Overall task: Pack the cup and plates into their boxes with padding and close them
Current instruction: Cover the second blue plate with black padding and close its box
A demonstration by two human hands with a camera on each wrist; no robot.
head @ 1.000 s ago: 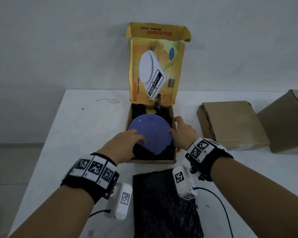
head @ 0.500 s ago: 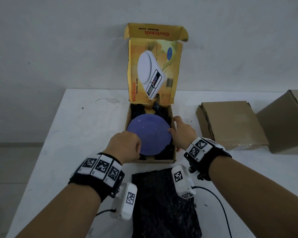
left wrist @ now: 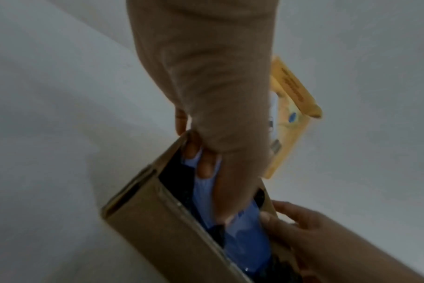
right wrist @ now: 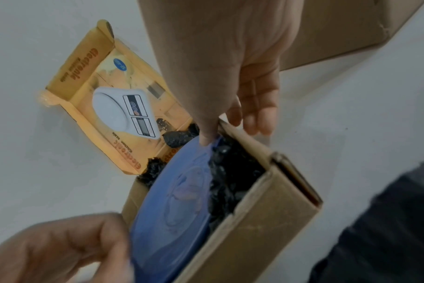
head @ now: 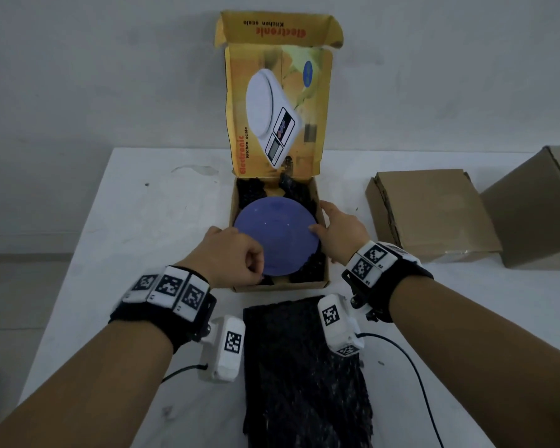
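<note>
Here's the round blue plastic plate [head: 277, 236], lying inside the open yellow-and-brown cardboard box [head: 280, 286] on the white bench [head: 143, 221], nestled on crumpled black bubble-wrap padding [head: 307, 270]. Being round it has no long axis; its broad face looks up, and it seems tipped a little, the edge by the right hand riding higher, though that is hard to judge. The left hand [head: 232, 260] sits at the plate's near-left rim, fingers curled; the left wrist view shows those fingertips [left wrist: 205, 168] hooked over the blue edge just inside the box wall, pinching it. The right hand [head: 340, 231] is on the opposite rim: thumb on the plate, the other fingers outside the box wall. The right wrist view makes that clear, the thumb tip [right wrist: 206, 140] pressing the rim while the straight fingers [right wrist: 259, 122] hang past the cardboard edge. It also shows a faint embossed pattern on the plate's face, which the head view does not. Only the head view shows the box lid [head: 278, 111] standing upright beyond the hands, printed with a kitchen scale, a flat sheet of black padding [head: 304, 376] between the forearms, and two plain brown cartons [head: 430, 211] beyond the right hand.
</note>
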